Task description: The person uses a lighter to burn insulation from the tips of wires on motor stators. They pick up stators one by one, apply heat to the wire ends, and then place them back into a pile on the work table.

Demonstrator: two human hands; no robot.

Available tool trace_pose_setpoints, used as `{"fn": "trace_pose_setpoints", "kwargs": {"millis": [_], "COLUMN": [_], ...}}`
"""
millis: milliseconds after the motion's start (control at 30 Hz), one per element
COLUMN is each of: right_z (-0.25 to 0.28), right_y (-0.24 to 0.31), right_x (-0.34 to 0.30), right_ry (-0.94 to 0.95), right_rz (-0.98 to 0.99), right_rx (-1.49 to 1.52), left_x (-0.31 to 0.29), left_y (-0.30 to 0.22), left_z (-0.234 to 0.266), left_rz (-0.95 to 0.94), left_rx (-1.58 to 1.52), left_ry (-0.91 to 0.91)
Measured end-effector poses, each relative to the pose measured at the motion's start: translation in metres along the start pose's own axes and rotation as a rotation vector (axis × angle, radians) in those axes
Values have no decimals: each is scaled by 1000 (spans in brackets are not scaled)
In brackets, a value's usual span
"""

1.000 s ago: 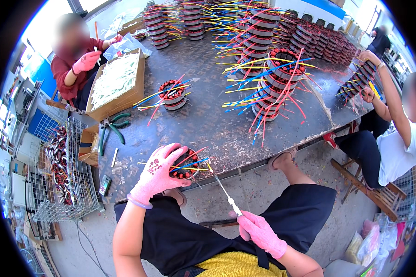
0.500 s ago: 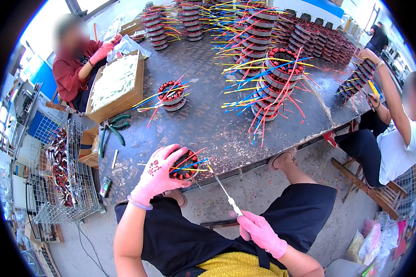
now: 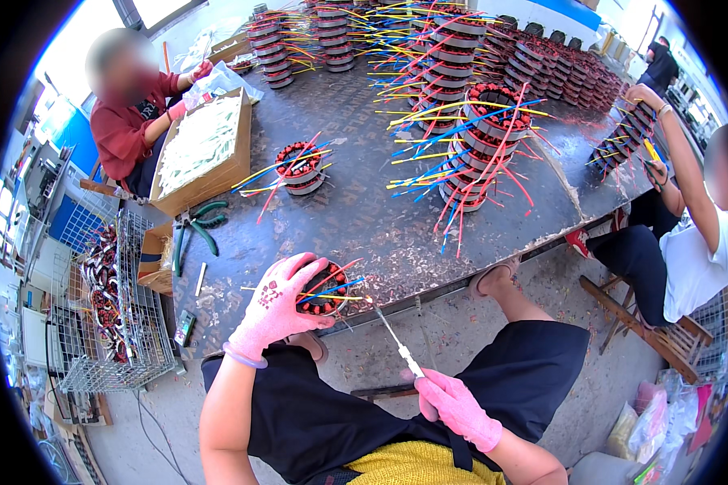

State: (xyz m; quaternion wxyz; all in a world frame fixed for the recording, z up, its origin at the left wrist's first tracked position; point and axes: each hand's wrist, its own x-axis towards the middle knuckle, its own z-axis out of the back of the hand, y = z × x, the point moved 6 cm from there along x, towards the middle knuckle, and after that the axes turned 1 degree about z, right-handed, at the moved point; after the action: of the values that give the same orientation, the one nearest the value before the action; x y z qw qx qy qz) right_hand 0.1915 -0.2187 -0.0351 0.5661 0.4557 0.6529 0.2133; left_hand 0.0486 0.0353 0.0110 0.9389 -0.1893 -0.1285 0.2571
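Note:
My left hand (image 3: 279, 301), in a pink glove, is closed around a motor stator (image 3: 325, 297) at the table's front edge. Red, blue and yellow wires stick out of the stator toward the right. Low in front of my lap, my right hand (image 3: 455, 406), also gloved in pink, grips a long thin rod-like tool (image 3: 391, 332) with a white section near the hand. Its thin end points up and left, close to the yellow wire's end, with a small bright spot at the tip. Whether tip and wire touch cannot be made out.
Another wired stator (image 3: 302, 171) stands farther back, near tall stator stacks (image 3: 485, 149). Green-handled pliers (image 3: 198, 226) lie beside a cardboard box (image 3: 210, 153) of white strips. A wire basket (image 3: 113, 323) is left. Co-workers sit at left (image 3: 129, 121) and right (image 3: 700, 234).
The tip of the rod-like tool has dropped slightly, and a small bright spot now shows there. My left hand and the stator stay put. The left co-worker's arms have moved.

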Motion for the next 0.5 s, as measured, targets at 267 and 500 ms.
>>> {"fn": "trace_pose_setpoints", "kwargs": {"millis": [267,500], "right_z": [1,2], "right_y": [-5,-6], "right_x": [1,-1], "right_ry": [0,7], "right_rz": [-2,-27], "right_rx": [40,83], "left_x": [1,-3], "left_y": [-1,-1], "left_z": [0,3], "left_rz": [-12,12], "left_rx": [-2,-15], "left_ry": [-3,-9]}}
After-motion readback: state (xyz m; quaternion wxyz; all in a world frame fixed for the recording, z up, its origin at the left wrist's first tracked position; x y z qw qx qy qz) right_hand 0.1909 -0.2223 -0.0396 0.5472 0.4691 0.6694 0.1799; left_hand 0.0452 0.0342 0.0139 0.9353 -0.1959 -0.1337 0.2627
